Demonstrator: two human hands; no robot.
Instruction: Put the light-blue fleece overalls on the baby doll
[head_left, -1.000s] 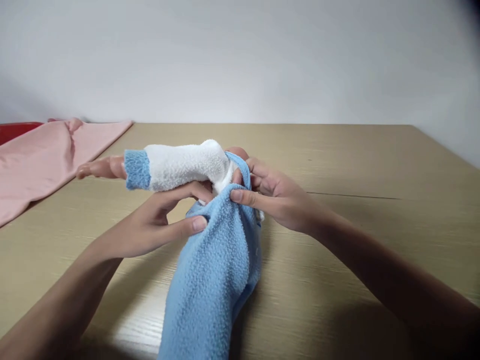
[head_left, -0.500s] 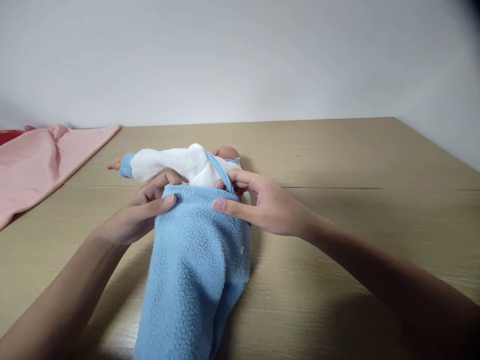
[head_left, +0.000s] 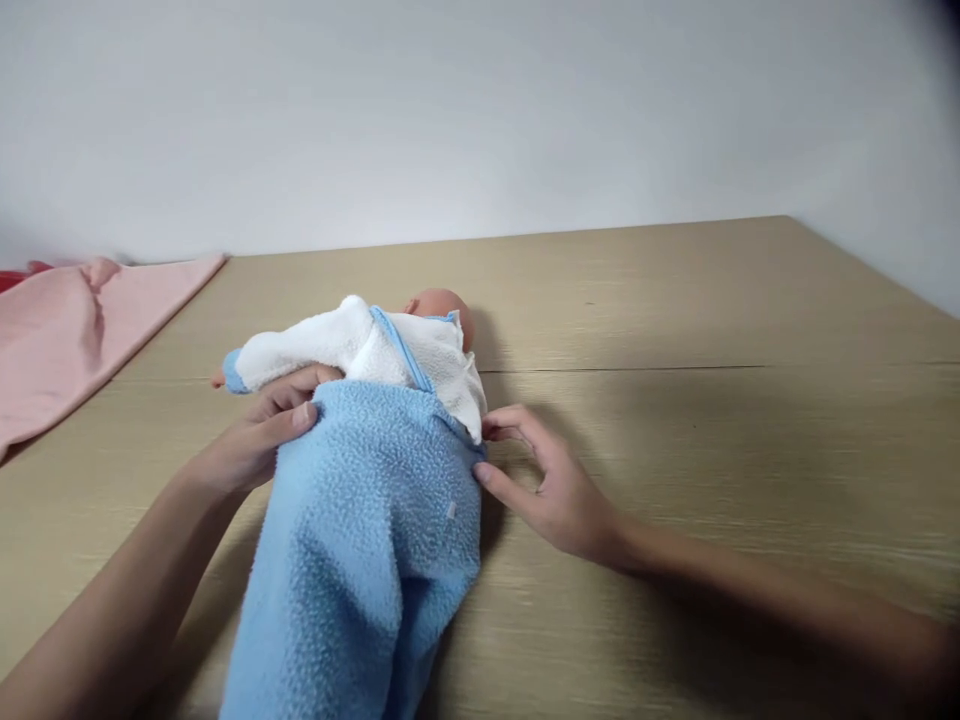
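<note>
A baby doll (head_left: 439, 305) lies on the wooden table (head_left: 675, 330), head away from me, in a fleece suit with a white top (head_left: 420, 355) and a blue lower part (head_left: 367, 540). One white sleeve with a blue cuff (head_left: 234, 372) sticks out to the left. My left hand (head_left: 259, 440) grips the blue fleece at the doll's left side, thumb on top, fingers tucked beneath. At the doll's right side, my right hand (head_left: 544, 485) pinches the edge of the garment with thumb and forefinger.
A pink cloth (head_left: 67, 330) is spread over the table's far left, with a bit of something red behind it. A plain pale wall runs along the back edge.
The doll has been lowered from a raised, tilted hold onto the table. My right hand slid from the chest down to the doll's right side; my left stayed at the left side.
</note>
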